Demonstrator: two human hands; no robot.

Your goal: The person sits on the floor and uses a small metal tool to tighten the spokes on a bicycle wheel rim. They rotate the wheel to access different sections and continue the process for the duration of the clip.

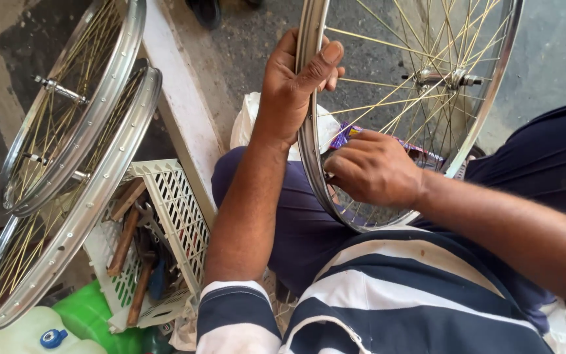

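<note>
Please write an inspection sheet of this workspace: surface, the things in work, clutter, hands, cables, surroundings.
Surface: grey concrete ground; the wheel rests over the person's lap.
Job's things: spoked bicycle wheel, upright, hub visible.
Clutter: white plastic crate with wooden-handled tools; white bag; green container; white jug.
Hands: left hand grips the rim; right hand at the spokes near the rim, pinching something too small to tell.
Cables: nothing seen.
Surroundings: two spare wheels leaning at left; pale ledge.
</note>
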